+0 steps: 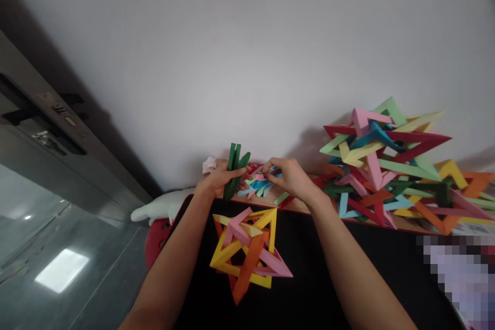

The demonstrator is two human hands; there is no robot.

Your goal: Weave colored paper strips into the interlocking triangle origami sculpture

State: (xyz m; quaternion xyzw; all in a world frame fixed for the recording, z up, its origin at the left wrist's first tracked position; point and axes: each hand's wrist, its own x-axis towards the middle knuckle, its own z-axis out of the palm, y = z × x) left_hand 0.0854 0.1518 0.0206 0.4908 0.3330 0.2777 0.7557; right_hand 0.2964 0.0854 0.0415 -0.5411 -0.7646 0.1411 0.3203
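Paper strips (263, 185) loose on wooden surface (299, 207) between hands (218, 180) (289, 178)

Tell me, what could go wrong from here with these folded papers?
The left hand holds a bunch of green folded paper strips; one could slip out. The right hand is at a loose pile of small multicoloured paper pieces and might scatter some. The yellow, orange and pink interlocking paper star lies between the bare forearms, so either might brush it.
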